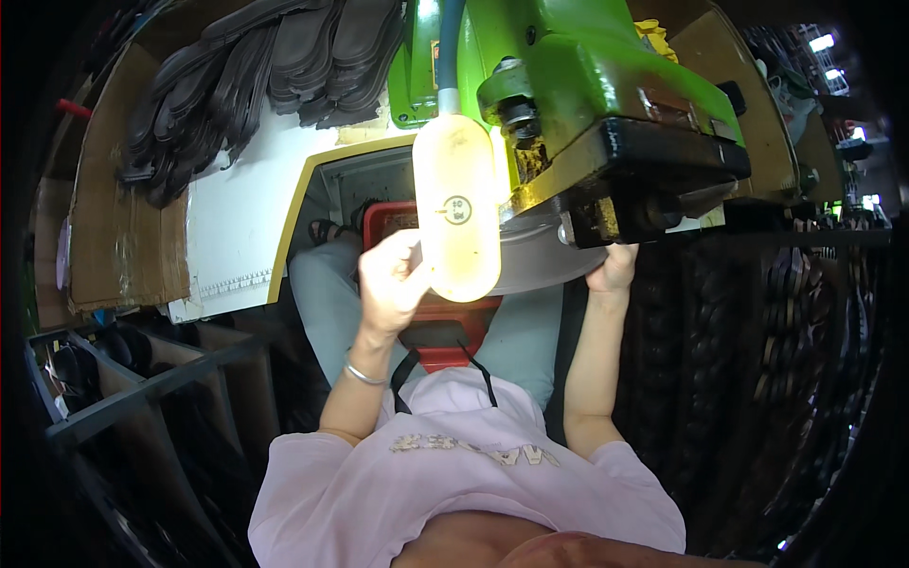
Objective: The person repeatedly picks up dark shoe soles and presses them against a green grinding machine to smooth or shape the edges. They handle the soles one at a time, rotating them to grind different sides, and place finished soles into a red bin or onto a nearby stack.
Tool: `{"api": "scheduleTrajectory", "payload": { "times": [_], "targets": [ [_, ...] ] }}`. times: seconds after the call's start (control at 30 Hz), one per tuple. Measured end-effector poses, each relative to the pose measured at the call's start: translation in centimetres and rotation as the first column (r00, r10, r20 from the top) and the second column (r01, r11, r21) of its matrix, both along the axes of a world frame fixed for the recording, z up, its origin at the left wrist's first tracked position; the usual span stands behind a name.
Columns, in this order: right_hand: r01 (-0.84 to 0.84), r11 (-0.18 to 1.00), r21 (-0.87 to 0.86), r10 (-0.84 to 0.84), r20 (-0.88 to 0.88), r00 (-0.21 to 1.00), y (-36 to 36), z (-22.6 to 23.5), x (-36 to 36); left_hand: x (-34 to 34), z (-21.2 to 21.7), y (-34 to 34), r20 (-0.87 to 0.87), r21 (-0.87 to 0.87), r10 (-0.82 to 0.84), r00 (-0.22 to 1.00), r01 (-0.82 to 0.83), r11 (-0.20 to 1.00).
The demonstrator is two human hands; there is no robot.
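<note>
A green sewing-type machine [597, 80] with a black head stands in front of me. Over its working area hangs an oblong yellowish lamp head [458, 260] on a blue-grey neck, lit along its right side. My left hand [393, 275] is at the lamp's left edge, fingers curled in; the fingertips and anything in them are hidden behind the lamp. My right hand [614, 268] reaches up below the black machine head, at the right end of a greyish see-through curved sheet [535, 260]. Its fingers are mostly hidden by the machine.
Stacks of dark shoe soles [336, 57] lie on the white table [241, 227] at the far left, beside a cardboard box [128, 237]. A red bin [377, 222] shows through the table's cut-out. Racks with dark footwear [161, 388] stand at both sides.
</note>
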State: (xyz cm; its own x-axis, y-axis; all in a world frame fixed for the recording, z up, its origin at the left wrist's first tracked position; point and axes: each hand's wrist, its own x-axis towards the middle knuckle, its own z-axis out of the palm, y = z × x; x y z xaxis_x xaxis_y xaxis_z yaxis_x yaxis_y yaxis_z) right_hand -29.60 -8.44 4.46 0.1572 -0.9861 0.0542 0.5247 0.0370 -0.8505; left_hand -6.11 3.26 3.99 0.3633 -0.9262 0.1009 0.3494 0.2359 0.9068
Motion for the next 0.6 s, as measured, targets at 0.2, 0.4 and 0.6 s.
{"api": "scheduleTrajectory", "payload": {
  "times": [0.2,0.4,0.6],
  "targets": [
    [-0.05,0.999,-0.009,0.05,0.012,0.999,3.2,-0.4,4.2,5.0,-1.3,2.9,-0.051,0.126,0.018,0.999,-0.011,0.992],
    [-0.108,0.994,-0.024,0.104,-0.144,0.984,4.5,-0.9,6.0,4.9,-3.8,7.6,-0.189,0.273,0.08,0.979,-0.026,0.962],
    [-0.213,0.972,-0.1,0.168,-0.339,0.926,4.2,-0.7,6.3,2.9,-7.5,9.9,-0.179,0.417,-0.42,0.89,0.455,0.786]
  ]
}}
